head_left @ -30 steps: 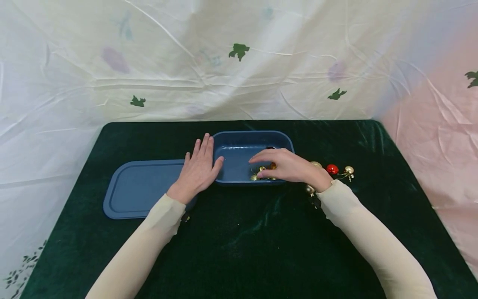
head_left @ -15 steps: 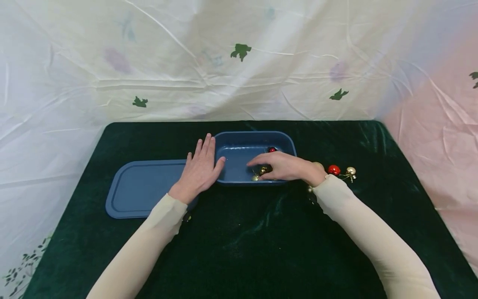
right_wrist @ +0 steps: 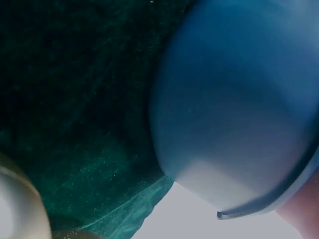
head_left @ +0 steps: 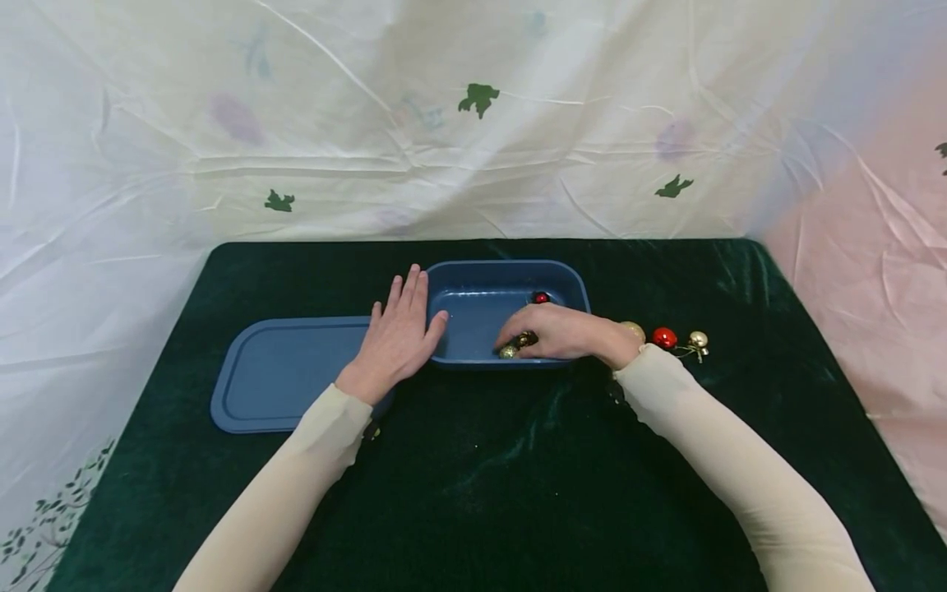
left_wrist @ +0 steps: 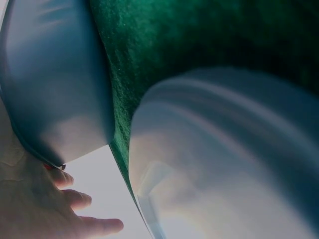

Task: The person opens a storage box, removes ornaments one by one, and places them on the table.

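Note:
My left hand (head_left: 395, 333) lies with straight fingers against the left rim of an open blue box (head_left: 481, 264), its thumb spread over the edge. Inside the box, at the front right, my right hand (head_left: 565, 330) curls its fingers and thumb round small gold baubles (head_left: 508, 352); the palm side is hidden. Behind that hand a red bauble (head_left: 542, 298) sits near the box's back right corner. The left wrist view catches the box's outer wall (left_wrist: 55, 79) beside part of the hand (left_wrist: 50, 209). In the right wrist view the box's wall (right_wrist: 224, 109) fills the right side.
A flat blue lid (head_left: 288, 374) lies left of the box, partly under the left wrist. Right of the box, beyond the right wrist, are a glittery gold bauble (head_left: 633, 330), a red bauble (head_left: 664, 338) and a smaller gold one (head_left: 698, 339). Dark green velvet (head_left: 473, 493) covers the table.
The right hand's fingers have lowered and closed in round the gold baubles. The red bauble behind it shows more plainly. My left hand stays at the box's rim.

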Demonstrator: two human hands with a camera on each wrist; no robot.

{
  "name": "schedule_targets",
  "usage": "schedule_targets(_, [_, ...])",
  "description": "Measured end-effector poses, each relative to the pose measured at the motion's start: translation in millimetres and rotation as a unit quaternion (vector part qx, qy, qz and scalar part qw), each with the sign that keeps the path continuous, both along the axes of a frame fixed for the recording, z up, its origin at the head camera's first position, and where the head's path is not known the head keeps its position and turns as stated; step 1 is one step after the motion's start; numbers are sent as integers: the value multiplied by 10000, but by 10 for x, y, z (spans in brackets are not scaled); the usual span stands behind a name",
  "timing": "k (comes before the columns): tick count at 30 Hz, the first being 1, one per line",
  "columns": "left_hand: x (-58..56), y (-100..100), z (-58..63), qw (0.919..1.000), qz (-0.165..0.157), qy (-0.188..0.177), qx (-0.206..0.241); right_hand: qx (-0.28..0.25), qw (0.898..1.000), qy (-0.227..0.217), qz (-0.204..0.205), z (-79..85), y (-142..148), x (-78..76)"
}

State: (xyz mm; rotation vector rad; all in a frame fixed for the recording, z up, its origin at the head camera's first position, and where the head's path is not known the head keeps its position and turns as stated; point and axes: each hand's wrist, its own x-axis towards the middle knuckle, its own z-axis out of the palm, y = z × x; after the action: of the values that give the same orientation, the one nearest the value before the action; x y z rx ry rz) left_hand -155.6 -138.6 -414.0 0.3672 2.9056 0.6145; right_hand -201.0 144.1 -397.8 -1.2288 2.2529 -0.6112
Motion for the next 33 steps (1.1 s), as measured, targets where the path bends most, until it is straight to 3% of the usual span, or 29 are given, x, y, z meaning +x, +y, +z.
schedule_targets(15, [-14,-7,-9,10000,16,-31,-44,-408,9969,65,-663,76,29,67])
schedule_targets(26, [-26,17,-4,10000,8,-5,-8,-1282,9839,393,-1183,171,113,163])
schedule_targets(33, [-34,14,-17,10000,0,49,-8,-1538,9748,430,-1556,265,189,255])
